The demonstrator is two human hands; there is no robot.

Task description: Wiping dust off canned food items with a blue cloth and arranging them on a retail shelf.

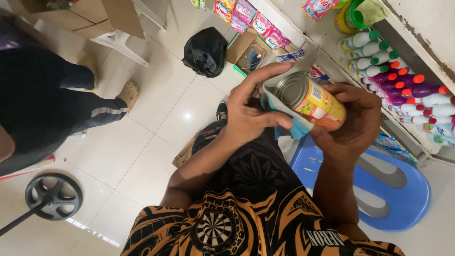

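Note:
A metal can point(313, 103) with a yellow and orange label lies tilted on its side between both hands, its silver end facing me. My right hand point(350, 123) cups the can from the right and below. My left hand point(249, 106) presses a light blue-grey cloth point(295, 127) around the can's end, thumb under the cloth and fingers over its top edge.
Shelves at the right hold rows of bottles point(403, 85) with green, orange and red caps. A blue plastic stool point(403, 189) sits below my hands. Another person's dark-trousered legs point(42, 104) stand at left. A black bag point(206, 51), cardboard boxes point(249, 50) and a fan base point(53, 195) lie on the tiled floor.

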